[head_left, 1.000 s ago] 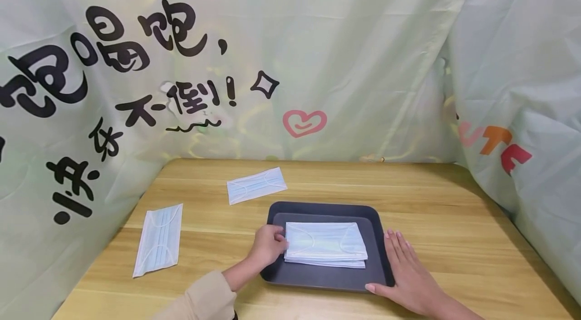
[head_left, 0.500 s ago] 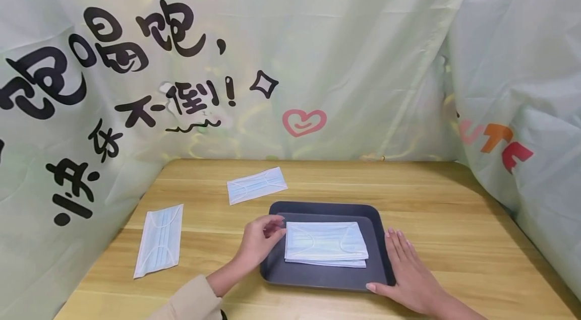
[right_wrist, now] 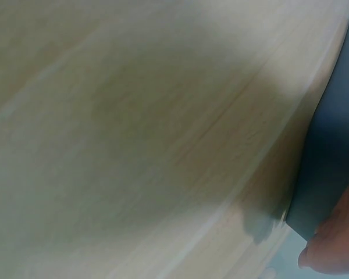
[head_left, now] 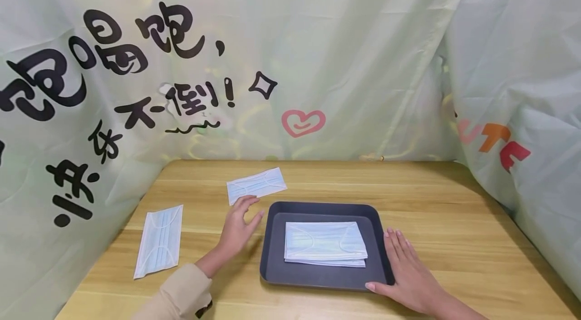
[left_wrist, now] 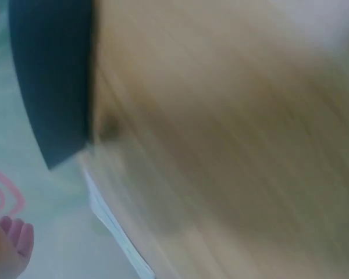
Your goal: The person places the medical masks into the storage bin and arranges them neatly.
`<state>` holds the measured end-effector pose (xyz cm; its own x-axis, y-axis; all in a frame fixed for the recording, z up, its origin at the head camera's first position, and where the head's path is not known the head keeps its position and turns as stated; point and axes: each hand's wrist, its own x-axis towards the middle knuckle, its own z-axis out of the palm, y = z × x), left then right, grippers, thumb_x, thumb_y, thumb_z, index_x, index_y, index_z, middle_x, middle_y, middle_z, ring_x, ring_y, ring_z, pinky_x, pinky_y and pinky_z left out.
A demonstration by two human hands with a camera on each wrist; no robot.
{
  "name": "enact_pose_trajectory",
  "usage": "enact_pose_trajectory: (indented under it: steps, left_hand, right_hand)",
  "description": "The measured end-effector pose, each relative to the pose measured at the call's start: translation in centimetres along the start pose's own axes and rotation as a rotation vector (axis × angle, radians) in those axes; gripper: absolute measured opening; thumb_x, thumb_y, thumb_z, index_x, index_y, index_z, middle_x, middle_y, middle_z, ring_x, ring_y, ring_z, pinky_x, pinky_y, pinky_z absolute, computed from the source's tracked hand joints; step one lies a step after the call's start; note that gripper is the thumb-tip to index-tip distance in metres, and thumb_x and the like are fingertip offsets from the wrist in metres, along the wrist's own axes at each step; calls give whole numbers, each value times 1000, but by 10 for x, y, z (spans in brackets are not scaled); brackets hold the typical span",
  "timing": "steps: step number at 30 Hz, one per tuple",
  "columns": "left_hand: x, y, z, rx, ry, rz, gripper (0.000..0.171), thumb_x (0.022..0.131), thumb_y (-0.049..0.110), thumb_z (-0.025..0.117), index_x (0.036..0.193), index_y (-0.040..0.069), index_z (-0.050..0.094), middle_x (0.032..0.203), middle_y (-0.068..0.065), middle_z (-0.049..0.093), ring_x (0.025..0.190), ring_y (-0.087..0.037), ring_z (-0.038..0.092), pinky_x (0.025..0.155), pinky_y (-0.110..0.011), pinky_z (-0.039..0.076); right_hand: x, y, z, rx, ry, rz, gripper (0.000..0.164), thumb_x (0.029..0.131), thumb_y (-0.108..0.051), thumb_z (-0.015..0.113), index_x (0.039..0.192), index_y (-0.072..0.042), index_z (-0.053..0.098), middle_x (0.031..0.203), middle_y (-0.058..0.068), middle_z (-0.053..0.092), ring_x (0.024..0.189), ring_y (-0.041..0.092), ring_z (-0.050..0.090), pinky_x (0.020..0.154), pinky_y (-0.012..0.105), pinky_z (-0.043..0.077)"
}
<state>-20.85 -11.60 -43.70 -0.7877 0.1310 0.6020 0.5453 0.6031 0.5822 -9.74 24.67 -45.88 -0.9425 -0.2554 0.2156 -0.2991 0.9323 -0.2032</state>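
Note:
In the head view a dark tray [head_left: 317, 277] stands on the table, with a small stack of pale blue face masks [head_left: 324, 242] lying in its middle. My left hand [head_left: 237, 227] is over the table left of the tray, fingers loosely bent and nothing held. Its fingertips overlap the near edge of a single face mask [head_left: 256, 185] at the back. A second single face mask [head_left: 159, 241] lies farther left. My right hand [head_left: 410, 277] rests against the tray's right side with straight fingers. In the right wrist view the tray's outer wall [right_wrist: 328, 133] shows beside the right hand [right_wrist: 337, 244].
The wooden table [head_left: 436, 209] extends behind and to the right of the tray. A printed cloth backdrop [head_left: 363, 58] hangs close behind the table and along both sides.
My left hand has left the mask stack and the tray's left edge, moving left and back toward the rear single mask. The right hand, tray and masks have stayed put.

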Motion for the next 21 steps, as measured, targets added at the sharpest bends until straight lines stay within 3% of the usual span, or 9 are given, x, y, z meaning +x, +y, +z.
enact_pose_trajectory:
  steps: [5,13,15,21]
  left_hand:
    - [2,-15,-2,121,6,15,33,78,10,72,107,-2,63,114,-19,60,108,-34,57,92,-47,47]
    - [5,-30,0,251,-54,30,37,81,16,70,111,-4,61,119,-22,57,111,-38,54,93,-49,46]
    - [5,-33,0,282,-94,15,40,82,18,68,114,-5,59,123,-24,55,113,-40,52,94,-51,44]
    - [2,-49,3,397,-296,-72,61,89,31,58,133,-9,42,142,-31,34,128,-46,38,105,-54,33]
  right_hand:
    - [0,-1,0,-4,-2,2,108,72,-66,62,140,11,26,147,29,26,138,42,22,103,9,-21]
    - [0,0,0,-4,8,-4,109,72,-65,63,141,10,25,147,29,26,139,40,21,104,10,-21]
    - [0,0,0,-7,14,-7,108,72,-65,63,141,10,26,147,29,26,140,39,20,104,10,-20]
    - [-2,1,2,-9,16,-13,108,73,-65,62,140,11,26,147,30,26,145,26,-3,105,10,-21]
